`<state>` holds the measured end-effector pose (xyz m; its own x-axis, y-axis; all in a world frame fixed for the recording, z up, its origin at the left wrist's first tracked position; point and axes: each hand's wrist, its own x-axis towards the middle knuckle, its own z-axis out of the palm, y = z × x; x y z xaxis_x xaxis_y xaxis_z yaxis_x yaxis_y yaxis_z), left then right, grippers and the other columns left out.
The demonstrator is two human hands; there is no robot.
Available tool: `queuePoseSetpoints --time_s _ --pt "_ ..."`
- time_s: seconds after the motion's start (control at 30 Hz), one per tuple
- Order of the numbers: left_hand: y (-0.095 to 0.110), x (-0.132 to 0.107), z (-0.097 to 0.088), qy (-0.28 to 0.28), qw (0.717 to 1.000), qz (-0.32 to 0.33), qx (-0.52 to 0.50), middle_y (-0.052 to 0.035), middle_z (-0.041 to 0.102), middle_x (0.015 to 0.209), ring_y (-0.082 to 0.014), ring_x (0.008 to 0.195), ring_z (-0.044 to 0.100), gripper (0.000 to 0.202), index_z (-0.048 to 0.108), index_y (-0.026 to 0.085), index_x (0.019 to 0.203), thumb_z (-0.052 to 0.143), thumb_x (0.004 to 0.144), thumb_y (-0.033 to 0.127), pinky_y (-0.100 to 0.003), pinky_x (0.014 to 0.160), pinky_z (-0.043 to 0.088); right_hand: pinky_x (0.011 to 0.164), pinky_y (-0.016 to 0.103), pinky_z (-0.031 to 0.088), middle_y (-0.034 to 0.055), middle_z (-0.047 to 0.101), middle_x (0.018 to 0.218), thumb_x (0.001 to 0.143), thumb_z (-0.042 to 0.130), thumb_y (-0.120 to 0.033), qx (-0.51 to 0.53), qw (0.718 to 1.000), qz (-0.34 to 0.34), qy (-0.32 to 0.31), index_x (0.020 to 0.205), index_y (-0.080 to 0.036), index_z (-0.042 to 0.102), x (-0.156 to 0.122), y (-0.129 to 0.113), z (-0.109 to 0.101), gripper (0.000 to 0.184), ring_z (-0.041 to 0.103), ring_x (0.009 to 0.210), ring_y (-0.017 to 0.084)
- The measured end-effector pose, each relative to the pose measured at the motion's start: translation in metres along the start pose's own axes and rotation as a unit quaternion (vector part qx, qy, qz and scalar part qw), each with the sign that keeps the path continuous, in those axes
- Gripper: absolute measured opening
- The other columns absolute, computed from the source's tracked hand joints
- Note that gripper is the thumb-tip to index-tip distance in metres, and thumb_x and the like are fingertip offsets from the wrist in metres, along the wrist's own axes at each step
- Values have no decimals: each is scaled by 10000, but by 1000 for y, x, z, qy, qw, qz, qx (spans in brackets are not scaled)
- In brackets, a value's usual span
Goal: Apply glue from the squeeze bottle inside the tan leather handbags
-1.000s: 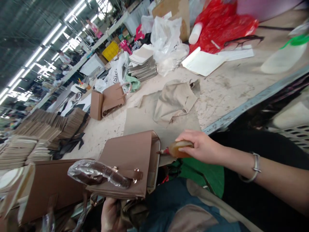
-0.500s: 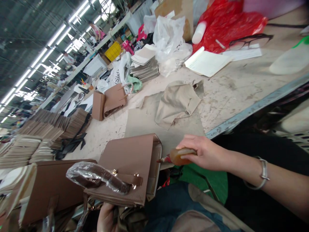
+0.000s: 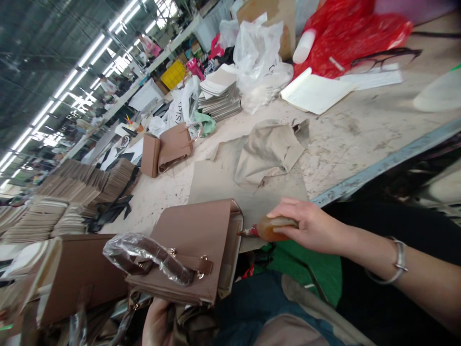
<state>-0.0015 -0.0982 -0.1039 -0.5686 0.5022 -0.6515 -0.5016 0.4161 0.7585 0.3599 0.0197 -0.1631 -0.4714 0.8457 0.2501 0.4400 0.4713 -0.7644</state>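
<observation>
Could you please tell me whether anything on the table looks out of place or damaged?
The beige cloth lies crumpled, unlike the stacked panels behind it, and dark smudges mark the table beside it.

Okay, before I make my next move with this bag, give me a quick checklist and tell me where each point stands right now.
1. Right hand closed around the amber squeeze bottle: ok.
2. Bottle's nozzle pointed at the handbag's open side: ok.
3. Nozzle tip touching the edge: cannot tell; it looks very close, but contact is unclear.
4. Left hand supporting the brown handbag: cannot tell; it is below the bag, with its fingers hidden.
5. Clear plastic wrap on the handle, away from the nozzle: ok.
6. Liquid coming out of the nozzle: cannot tell; too small to see.
</observation>
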Motion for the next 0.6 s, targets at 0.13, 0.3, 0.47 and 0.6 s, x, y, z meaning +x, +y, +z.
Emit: queuePoseSetpoints --time_s 0.13,0.3,0.47,0.6 --pt "2 -4 4 -11 1000 -29 -3 -65 795 808 -320 858 760 491 747 169 1120 594 681 11 -422 828 622 780 297 498 51 629 949 844 629 -116 -20 999 22 27 1060 -201 666 -1 2 -1 235 634 887 191" --pt "-1 -12 10 -22 999 -22 -16 -60 797 832 -321 858 759 508 760 180 1063 576 638 -28 -413 811 627 780 292 492 51 618 947 864 617 -123 -3 1000 -5 2 1065 -202 662 1 4 1 220 619 890 185" --pt "29 -24 29 23 999 -49 -10 -73 781 739 -316 770 765 501 738 121 1068 514 648 -36 -429 756 641 717 263 451 44 580 950 857 581 -83 -76 997 7 -17 1081 -222 670 9 -1 0 278 604 864 177" --pt "70 -42 71 9 998 -48 24 -77 743 623 -287 593 744 395 719 96 1057 494 746 5 -391 600 645 701 258 428 35 565 927 854 599 -99 -94 993 13 -70 1038 -216 676 19 -13 -6 231 604 842 171"
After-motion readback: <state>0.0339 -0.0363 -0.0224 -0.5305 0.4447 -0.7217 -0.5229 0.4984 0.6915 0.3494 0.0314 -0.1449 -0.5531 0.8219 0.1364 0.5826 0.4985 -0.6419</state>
